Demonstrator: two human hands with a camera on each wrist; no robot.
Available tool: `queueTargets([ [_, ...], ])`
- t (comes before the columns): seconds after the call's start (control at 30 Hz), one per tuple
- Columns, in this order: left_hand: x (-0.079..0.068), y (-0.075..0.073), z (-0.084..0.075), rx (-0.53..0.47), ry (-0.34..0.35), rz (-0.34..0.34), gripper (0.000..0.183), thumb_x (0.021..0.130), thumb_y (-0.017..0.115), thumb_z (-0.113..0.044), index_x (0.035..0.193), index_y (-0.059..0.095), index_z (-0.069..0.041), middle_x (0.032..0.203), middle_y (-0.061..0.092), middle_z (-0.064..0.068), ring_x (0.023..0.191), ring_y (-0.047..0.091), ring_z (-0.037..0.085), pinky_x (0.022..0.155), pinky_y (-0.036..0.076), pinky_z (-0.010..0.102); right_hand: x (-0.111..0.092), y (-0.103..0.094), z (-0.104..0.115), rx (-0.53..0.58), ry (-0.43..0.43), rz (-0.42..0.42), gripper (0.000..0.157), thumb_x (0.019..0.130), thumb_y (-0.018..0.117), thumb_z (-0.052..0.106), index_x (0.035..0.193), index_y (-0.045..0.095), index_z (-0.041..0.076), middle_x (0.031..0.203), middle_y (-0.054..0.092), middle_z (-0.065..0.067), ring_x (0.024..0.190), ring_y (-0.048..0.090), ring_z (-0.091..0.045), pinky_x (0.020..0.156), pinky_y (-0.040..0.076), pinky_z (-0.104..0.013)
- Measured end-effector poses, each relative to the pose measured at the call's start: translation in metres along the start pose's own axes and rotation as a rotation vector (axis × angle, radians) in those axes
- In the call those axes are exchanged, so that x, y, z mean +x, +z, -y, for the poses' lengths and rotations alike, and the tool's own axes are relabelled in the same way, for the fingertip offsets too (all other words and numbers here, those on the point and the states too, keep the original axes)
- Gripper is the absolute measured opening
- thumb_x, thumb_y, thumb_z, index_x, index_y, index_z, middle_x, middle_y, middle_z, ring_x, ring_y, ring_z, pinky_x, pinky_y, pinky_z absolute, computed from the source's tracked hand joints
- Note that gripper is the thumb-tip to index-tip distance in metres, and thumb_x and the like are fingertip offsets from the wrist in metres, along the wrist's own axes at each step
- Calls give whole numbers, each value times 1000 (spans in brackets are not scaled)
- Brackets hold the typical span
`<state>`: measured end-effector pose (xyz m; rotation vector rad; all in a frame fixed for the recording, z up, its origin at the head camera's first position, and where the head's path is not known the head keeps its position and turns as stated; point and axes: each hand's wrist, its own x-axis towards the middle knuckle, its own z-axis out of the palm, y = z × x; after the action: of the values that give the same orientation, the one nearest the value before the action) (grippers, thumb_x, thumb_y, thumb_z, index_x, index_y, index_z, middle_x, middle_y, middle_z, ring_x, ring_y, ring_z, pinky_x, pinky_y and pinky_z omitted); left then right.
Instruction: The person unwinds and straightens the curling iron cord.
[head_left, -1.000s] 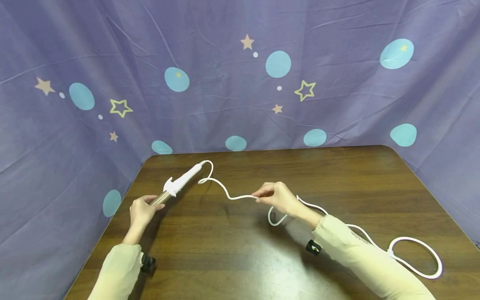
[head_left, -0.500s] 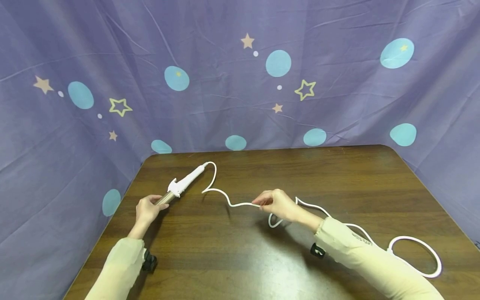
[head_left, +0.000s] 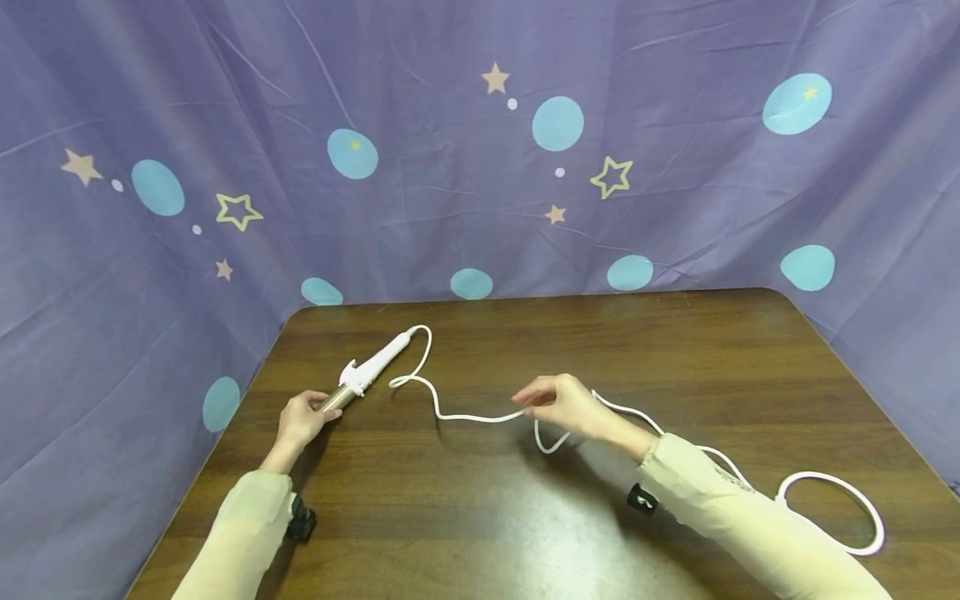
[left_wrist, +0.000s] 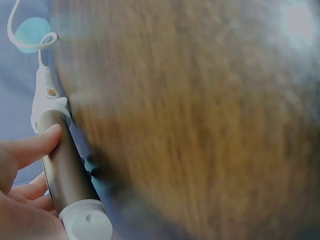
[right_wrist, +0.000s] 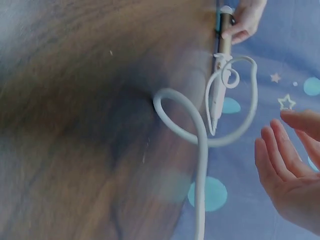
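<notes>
A curling iron (head_left: 381, 360) with a white handle and a brownish metal barrel lies slanted at the left of the head view, handle pointing away. My left hand (head_left: 302, 419) grips its barrel (left_wrist: 70, 167), thumb on one side and fingers on the other, near the white tip (left_wrist: 90, 222). From the handle's end a white cord (head_left: 472, 418) runs in loops to the right. My right hand (head_left: 566, 406) is over the cord at mid-table. In the right wrist view its fingers (right_wrist: 285, 152) are spread from the thumb, and the cord passes beside them, apart.
The cord continues under the right forearm to a large loop (head_left: 877, 521) at the table's right. Brown wooden table (head_left: 465, 517) lies beneath everything. A purple patterned curtain (head_left: 450, 167) hangs round its back and sides.
The curling iron and my left hand have shifted slightly right. My right fingers pinched the cord earlier and have now let go; the cord has sunk lower.
</notes>
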<state>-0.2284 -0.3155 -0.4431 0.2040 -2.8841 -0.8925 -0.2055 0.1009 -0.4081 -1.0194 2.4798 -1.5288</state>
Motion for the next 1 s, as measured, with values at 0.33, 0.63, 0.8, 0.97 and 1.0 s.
queueTargets([
  [0.33,0,-2,-4,81,91,-18,38,71,67,-10,100,57,12,99,58,31,86,54,45,72,39,49,-21,-39,-1,-52,25,-60,20,78,62,-1,97,65,-2,91,65,-10,81,61,-17,72,48,-29],
  [0.63,-5,-4,-17,53,88,-111,40,77,59,-4,113,50,12,107,54,31,98,49,48,80,36,53,-65,-83,-5,-185,92,-111,18,79,62,2,97,65,2,92,65,-9,81,62,-13,73,48,-24],
  [0.8,-8,-3,-39,-105,165,-369,33,77,59,1,109,55,8,106,55,28,101,48,44,86,33,50,-95,-103,-12,-261,81,-106,19,77,63,-1,96,65,1,89,65,-2,77,60,-5,66,48,-21],
  [0.97,-18,3,-71,-250,340,-421,31,75,63,1,105,60,3,104,58,21,101,51,36,86,35,45,-123,-114,-23,-304,104,-100,19,75,65,-1,94,65,1,85,65,5,72,57,0,60,47,-20],
  [1.0,-20,6,-78,-263,378,-406,31,74,63,0,105,60,1,104,58,20,100,52,35,84,36,44,-128,-116,-25,-310,109,-96,19,75,65,0,94,64,-1,85,65,6,71,57,1,60,47,-20],
])
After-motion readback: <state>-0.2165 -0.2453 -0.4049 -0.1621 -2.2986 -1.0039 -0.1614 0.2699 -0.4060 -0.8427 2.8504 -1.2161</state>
